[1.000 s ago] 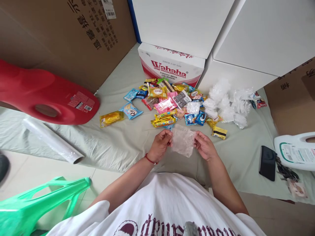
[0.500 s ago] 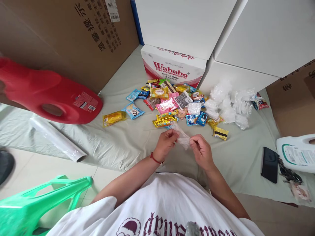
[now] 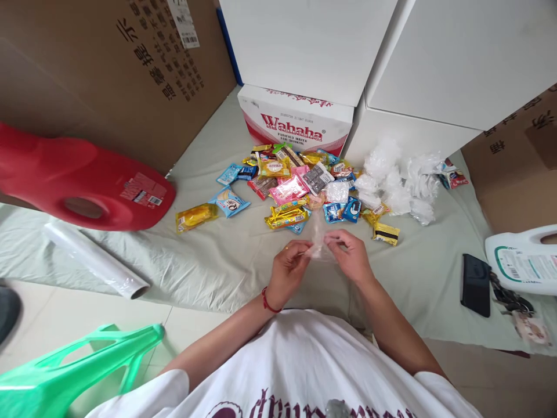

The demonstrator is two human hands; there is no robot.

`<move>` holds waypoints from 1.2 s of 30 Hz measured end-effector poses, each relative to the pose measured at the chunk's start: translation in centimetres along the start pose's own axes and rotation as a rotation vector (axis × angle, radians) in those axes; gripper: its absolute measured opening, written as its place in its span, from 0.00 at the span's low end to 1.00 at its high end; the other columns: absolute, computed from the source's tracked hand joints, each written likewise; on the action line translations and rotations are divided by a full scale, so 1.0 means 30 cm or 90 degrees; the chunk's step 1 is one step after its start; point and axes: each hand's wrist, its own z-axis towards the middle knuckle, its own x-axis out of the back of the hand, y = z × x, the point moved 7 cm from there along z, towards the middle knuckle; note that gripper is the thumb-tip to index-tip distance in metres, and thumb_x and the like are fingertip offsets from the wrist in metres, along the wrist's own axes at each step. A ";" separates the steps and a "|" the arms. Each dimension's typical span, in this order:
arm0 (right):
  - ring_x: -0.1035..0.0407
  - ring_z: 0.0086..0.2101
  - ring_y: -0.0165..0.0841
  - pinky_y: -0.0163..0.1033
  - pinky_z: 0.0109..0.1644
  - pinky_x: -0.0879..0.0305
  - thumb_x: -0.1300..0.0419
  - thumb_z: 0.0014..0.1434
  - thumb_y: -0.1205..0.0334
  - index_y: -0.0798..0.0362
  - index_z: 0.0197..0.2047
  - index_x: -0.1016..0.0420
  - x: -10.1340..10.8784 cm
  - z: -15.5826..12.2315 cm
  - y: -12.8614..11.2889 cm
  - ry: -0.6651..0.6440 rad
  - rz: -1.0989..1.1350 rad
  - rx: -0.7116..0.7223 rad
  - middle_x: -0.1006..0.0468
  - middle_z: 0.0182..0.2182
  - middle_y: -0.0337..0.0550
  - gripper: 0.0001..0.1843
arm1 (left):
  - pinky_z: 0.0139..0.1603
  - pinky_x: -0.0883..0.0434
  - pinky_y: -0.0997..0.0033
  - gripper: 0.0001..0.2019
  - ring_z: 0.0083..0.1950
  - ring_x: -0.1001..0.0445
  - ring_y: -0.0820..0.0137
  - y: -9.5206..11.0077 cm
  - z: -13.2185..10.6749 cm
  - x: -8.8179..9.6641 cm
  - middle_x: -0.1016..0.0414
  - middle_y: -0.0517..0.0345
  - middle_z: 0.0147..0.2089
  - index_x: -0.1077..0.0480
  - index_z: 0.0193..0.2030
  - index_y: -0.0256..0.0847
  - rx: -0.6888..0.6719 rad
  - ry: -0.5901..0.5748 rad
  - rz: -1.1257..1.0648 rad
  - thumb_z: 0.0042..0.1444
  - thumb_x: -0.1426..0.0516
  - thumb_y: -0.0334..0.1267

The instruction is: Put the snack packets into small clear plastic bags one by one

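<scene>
Between my two hands hangs a thin clear plastic bag (image 3: 319, 247), crumpled and see-through. My left hand (image 3: 289, 267), with a red cord at its wrist, pinches the bag's left side. On the other side my right hand (image 3: 348, 252) grips it with closed fingertips. Just beyond the bag lies a heap of small wrapped snacks: yellow-wrapped sticks (image 3: 287, 216), a pink packet (image 3: 289, 189), a grey-and-white packet (image 3: 318, 177) and blue packets (image 3: 343, 210). Right of the heap sits a pile of crumpled clear plastic (image 3: 398, 180).
A Wahaha carton (image 3: 296, 119) stands behind the snacks, against white cabinets (image 3: 313, 46). At left are a red jug (image 3: 87, 180), a roll of plastic film (image 3: 96, 258) and a green stool (image 3: 82, 371). A black phone (image 3: 476, 284) and a white bottle (image 3: 522, 261) lie at right.
The bag has gone from slanting between my hands to spreading wider at its near edge. My right hand has shifted slightly up and left, while my left hand is a little lower. The view has shifted slightly.
</scene>
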 end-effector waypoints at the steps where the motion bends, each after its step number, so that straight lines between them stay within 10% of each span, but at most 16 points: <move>1: 0.30 0.36 0.37 0.43 0.43 0.33 0.34 0.59 0.46 0.48 0.38 0.21 0.004 0.013 0.026 0.035 0.068 -0.044 0.22 0.33 0.42 0.14 | 0.54 0.27 0.60 0.10 0.50 0.24 0.60 -0.031 -0.002 0.023 0.21 0.51 0.44 0.24 0.32 0.43 0.051 0.034 -0.063 0.53 0.33 0.47; 5: 0.36 0.29 0.31 0.36 0.32 0.39 0.27 0.48 0.43 0.50 0.36 0.23 -0.009 0.005 0.132 0.134 0.304 -0.198 0.26 0.30 0.37 0.21 | 0.50 0.24 0.56 0.14 0.53 0.25 0.58 -0.126 -0.026 0.103 0.22 0.54 0.47 0.26 0.34 0.42 0.204 0.128 -0.242 0.44 0.30 0.44; 9: 0.38 0.29 0.30 0.36 0.36 0.39 0.26 0.48 0.43 0.50 0.34 0.23 -0.038 -0.025 0.141 0.083 0.273 -0.186 0.28 0.27 0.35 0.21 | 0.45 0.25 0.64 0.22 0.60 0.28 0.58 -0.104 -0.016 0.141 0.24 0.53 0.58 0.26 0.48 0.45 0.177 0.151 -0.260 0.48 0.32 0.47; 16: 0.32 0.34 0.33 0.36 0.37 0.34 0.27 0.51 0.45 0.49 0.38 0.21 0.010 -0.082 0.170 0.118 0.285 -0.179 0.23 0.33 0.39 0.19 | 0.31 0.34 0.75 0.14 0.30 0.32 0.74 -0.120 0.092 0.175 0.28 0.64 0.27 0.27 0.30 0.40 0.202 0.166 -0.100 0.46 0.30 0.45; 22: 0.36 0.26 0.32 0.36 0.26 0.41 0.29 0.52 0.40 0.49 0.33 0.24 0.091 -0.239 0.282 0.070 0.184 -0.334 0.27 0.27 0.39 0.21 | 0.37 0.25 0.70 0.13 0.37 0.23 0.69 -0.174 0.084 0.213 0.20 0.57 0.38 0.26 0.40 0.42 0.239 0.192 -0.280 0.52 0.33 0.46; 28: 0.34 0.33 0.36 0.42 0.39 0.35 0.38 0.65 0.53 0.47 0.41 0.22 0.275 -0.281 0.008 0.268 -0.290 0.029 0.26 0.35 0.44 0.08 | 0.50 0.22 0.58 0.23 0.53 0.21 0.58 -0.144 0.063 0.141 0.23 0.48 0.60 0.25 0.58 0.44 0.282 0.025 -0.347 0.59 0.37 0.48; 32: 0.29 0.40 0.39 0.45 0.46 0.32 0.40 0.68 0.57 0.44 0.47 0.21 0.038 -0.202 -0.117 0.010 -0.299 0.229 0.23 0.40 0.47 0.07 | 0.50 0.22 0.55 0.24 0.54 0.21 0.55 -0.119 0.053 0.088 0.26 0.49 0.64 0.27 0.61 0.47 0.281 -0.029 -0.338 0.60 0.38 0.50; 36: 0.29 0.46 0.42 0.47 0.50 0.31 0.42 0.69 0.56 0.45 0.50 0.21 -0.176 -0.115 -0.070 -0.151 -0.282 0.246 0.22 0.45 0.50 0.10 | 0.44 0.22 0.60 0.25 0.53 0.20 0.56 -0.099 0.040 0.058 0.26 0.49 0.64 0.27 0.62 0.47 0.271 -0.053 -0.334 0.60 0.38 0.52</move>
